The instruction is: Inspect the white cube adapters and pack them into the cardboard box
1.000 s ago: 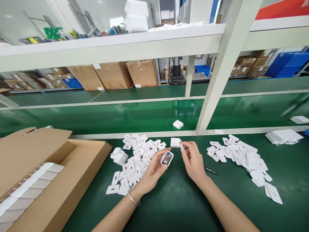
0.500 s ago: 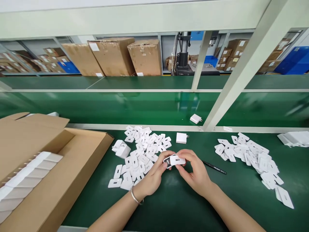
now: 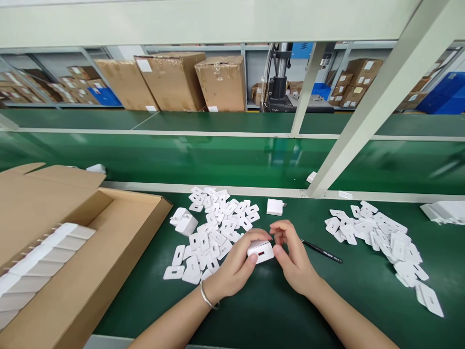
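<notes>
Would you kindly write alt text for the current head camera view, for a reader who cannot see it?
A person's left hand holds a white slotted block above a green table, with the right hand close beside it. Loose white plates lie in piles to either side; a black pen-like tool lies at right, an open cardboard box at left.

Bright, even light; mirror-like reflections on green strip (image 3: 218, 162); wide-angle stretch toward edges; distant small cartons (image 3: 366, 72) soft.

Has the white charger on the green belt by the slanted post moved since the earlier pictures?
Yes: the white charger has moved right, toward the slanted post, which now partly hides it.
</notes>
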The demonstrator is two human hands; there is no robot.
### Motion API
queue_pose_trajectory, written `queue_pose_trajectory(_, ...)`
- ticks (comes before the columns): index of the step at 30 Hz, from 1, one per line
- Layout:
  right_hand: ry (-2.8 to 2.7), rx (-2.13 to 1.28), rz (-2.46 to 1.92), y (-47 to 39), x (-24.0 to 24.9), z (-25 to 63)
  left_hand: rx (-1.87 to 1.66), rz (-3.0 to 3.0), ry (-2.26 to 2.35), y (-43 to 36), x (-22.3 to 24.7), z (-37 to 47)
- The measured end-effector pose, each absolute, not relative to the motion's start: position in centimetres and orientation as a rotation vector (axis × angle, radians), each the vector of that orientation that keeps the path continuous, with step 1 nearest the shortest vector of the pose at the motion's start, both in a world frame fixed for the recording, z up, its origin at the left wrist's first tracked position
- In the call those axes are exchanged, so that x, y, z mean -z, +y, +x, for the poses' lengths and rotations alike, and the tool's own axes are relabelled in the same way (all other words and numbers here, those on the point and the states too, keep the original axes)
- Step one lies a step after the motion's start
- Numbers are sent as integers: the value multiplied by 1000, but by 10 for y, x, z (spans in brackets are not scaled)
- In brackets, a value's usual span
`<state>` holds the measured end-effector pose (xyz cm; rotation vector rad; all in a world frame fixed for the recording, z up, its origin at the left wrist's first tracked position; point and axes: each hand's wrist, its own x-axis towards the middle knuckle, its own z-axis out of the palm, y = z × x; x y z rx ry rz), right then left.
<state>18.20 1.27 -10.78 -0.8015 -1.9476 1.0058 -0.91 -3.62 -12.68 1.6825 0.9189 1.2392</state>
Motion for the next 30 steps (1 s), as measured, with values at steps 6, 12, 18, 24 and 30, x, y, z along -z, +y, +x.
queue_pose_trajectory(6, -1988, -1318, -862, 12, 109, 176, -1265, 1725, 942, -36, 127, -5)
queue_pose_trajectory(12, -1921, -1297, -883, 9, 114, 172, -1242, 1656, 978, -38, 130, -6)
queue_pose_trajectory(18, -1890, -1285, -909, 13, 122, 174, -1108, 1682, 1071, -36, 126, -7)
queue_pose_trajectory(24, -1911, -1219, -918, 15, 127, 175, -1141, 1644, 1071, -36, 125, -6)
queue_pose_trajectory(30, -1886, -1181, -854, 13, 131, 175, -1185, 1683, 1121, -37, 129, -4)
